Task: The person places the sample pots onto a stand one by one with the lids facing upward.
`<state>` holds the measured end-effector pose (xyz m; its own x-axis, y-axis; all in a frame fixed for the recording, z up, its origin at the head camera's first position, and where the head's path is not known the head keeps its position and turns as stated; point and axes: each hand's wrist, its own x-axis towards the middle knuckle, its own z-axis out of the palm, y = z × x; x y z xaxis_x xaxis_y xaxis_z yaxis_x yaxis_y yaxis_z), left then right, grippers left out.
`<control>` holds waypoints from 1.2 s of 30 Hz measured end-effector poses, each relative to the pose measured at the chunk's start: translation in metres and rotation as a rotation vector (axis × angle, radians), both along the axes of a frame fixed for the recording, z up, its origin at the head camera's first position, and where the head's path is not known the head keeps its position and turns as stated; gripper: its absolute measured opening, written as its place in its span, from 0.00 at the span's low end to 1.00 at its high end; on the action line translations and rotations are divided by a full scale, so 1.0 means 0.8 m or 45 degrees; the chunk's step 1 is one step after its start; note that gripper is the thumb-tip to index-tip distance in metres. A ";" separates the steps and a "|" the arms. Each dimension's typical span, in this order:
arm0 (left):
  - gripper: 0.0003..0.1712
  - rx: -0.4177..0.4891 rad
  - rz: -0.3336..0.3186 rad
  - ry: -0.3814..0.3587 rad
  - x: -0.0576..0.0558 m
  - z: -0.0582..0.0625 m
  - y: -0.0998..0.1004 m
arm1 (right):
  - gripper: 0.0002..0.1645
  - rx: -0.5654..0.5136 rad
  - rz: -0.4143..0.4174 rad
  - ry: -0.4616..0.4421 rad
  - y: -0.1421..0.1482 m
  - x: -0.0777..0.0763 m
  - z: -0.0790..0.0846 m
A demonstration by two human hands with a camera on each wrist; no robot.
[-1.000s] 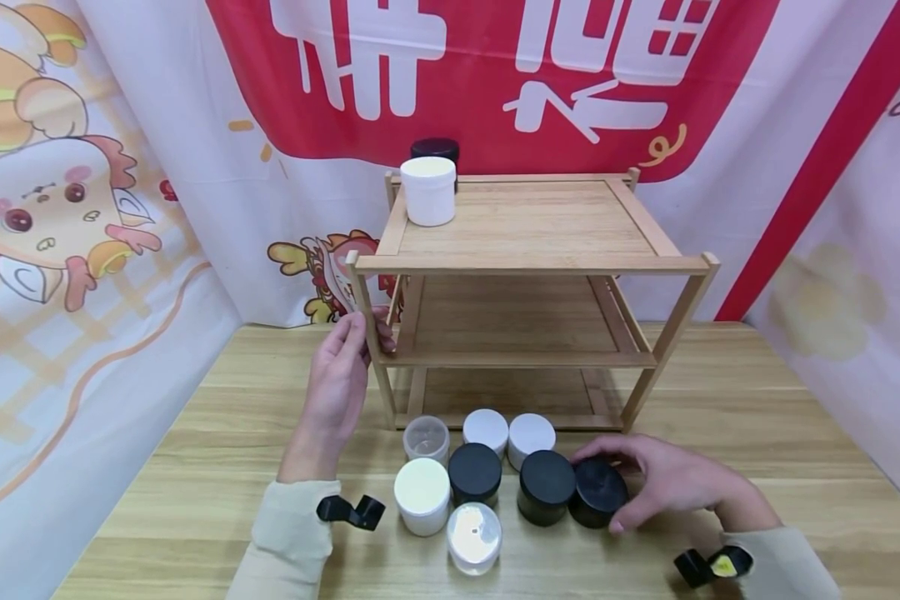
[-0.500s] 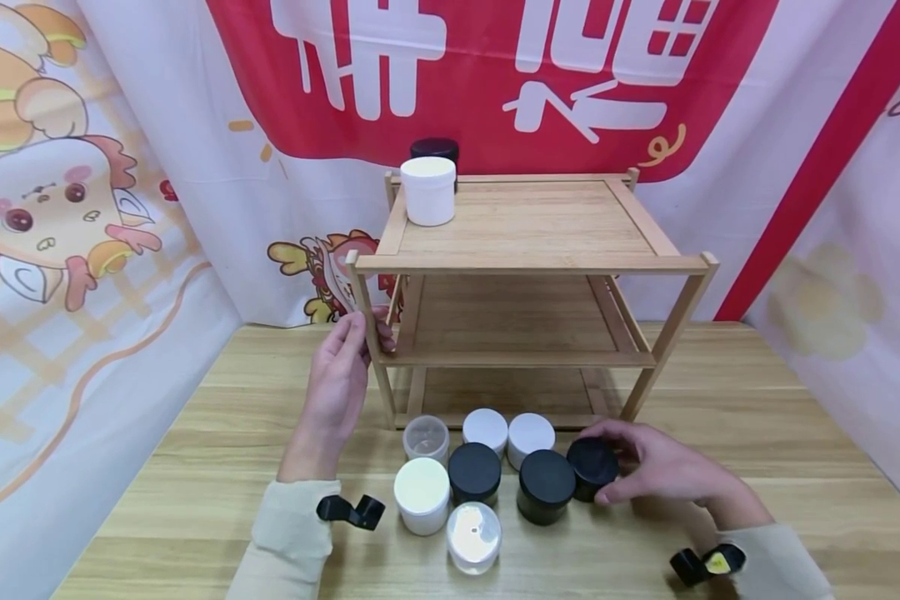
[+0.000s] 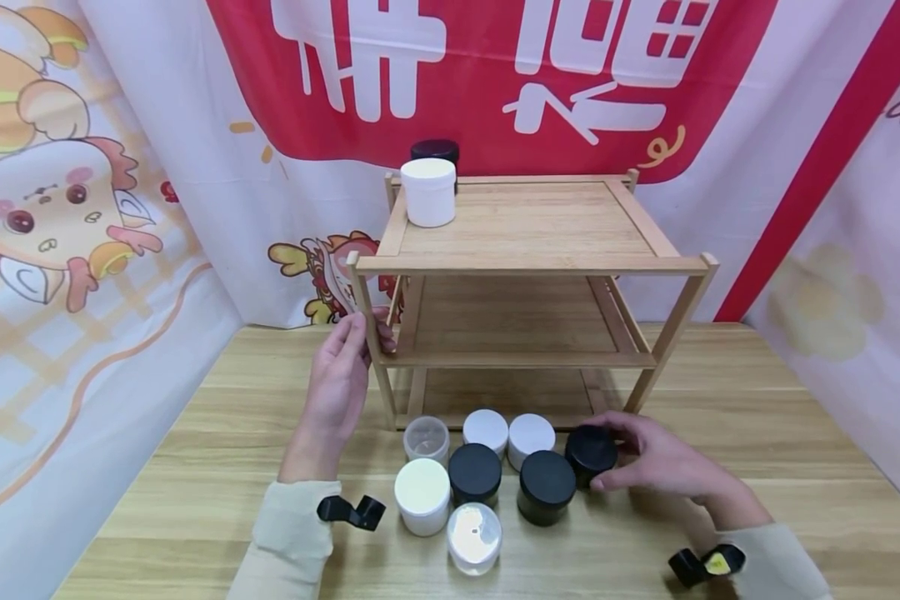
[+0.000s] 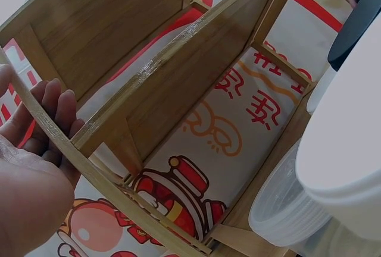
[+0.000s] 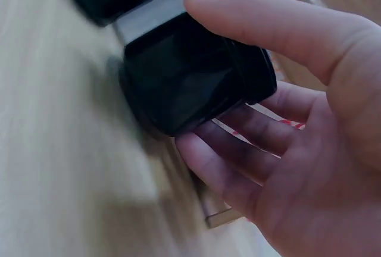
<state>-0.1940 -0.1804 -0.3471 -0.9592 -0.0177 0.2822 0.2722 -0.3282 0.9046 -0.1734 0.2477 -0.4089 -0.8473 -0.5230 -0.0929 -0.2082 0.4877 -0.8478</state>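
My left hand (image 3: 337, 375) grips the left front post of a three-tier wooden shelf (image 3: 525, 265); in the left wrist view its fingers (image 4: 50, 114) curl behind the post. On the right, my right hand (image 3: 656, 458) holds a black lidded jar (image 3: 591, 452) at the right end of a cluster of jars. The right wrist view shows the thumb on one side of this jar (image 5: 184, 72) and fingers on the other. Just left of it stands another black jar (image 3: 546, 483), with two white-lidded jars (image 3: 531, 437) behind.
A white jar (image 3: 428, 193) stands on the top tier's left side, partly hiding a black jar (image 3: 435, 148). Further left in the cluster are a clear jar (image 3: 426, 440), a white jar (image 3: 422, 496), a black jar (image 3: 475, 473) and a clear-walled jar (image 3: 474, 537).
My right hand has moved the black jar away from me and slightly left, towards the shelf's front. The left hand has stayed on the post.
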 end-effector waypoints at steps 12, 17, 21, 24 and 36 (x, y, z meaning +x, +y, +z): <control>0.19 0.024 0.006 -0.005 0.002 0.000 0.001 | 0.41 -0.165 -0.216 0.138 -0.006 0.020 0.050; 0.19 0.023 0.008 -0.004 0.002 0.000 0.001 | 0.38 -0.172 -0.276 0.210 -0.009 0.029 0.063; 0.20 0.023 0.003 -0.003 0.001 -0.001 0.001 | 0.37 -0.211 -0.302 0.245 -0.010 0.034 0.068; 0.25 0.025 0.005 0.002 0.002 -0.002 0.002 | 0.37 -0.229 -0.312 0.261 -0.010 0.036 0.070; 0.30 0.035 0.015 0.008 0.003 -0.001 0.003 | 0.36 -0.248 -0.398 0.303 -0.011 0.041 0.081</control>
